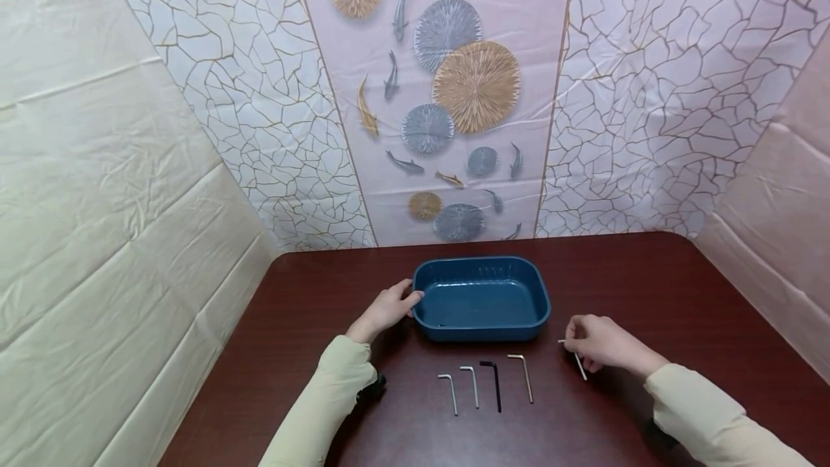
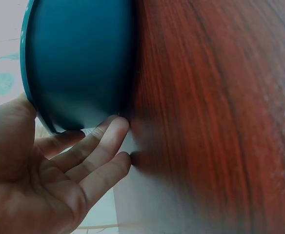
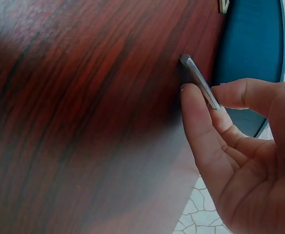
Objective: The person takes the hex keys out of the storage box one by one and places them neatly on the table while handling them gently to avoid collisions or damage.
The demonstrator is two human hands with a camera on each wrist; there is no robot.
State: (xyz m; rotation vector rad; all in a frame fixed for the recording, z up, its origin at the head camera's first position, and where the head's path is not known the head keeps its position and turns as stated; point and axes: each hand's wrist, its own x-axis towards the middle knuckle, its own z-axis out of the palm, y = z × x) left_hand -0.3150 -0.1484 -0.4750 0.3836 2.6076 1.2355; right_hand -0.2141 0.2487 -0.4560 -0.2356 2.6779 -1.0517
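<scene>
A blue rectangular tray (image 1: 480,334) stands at the middle of the table. At its left end my left hand (image 1: 385,307) holds it, thumb over the rim and fingers against the outer wall, as the left wrist view shows of the tray's side (image 2: 81,63). To the right of the tray, my right hand (image 1: 608,343) pinches a silver hex key (image 3: 201,82) between thumb and fingers, low by the tabletop. In front of the tray lie several more hex keys: two silver ones (image 1: 453,396) (image 1: 475,388), a black one (image 1: 497,388) and a bronze-toned one (image 1: 528,380).
The dark red-brown wooden table (image 1: 311,287) bears everything. Patterned cloth (image 1: 447,186) hangs behind its back edge, with pale cloth walls (image 1: 162,236) at both sides. A small dark object (image 1: 372,388) shows under the left wrist.
</scene>
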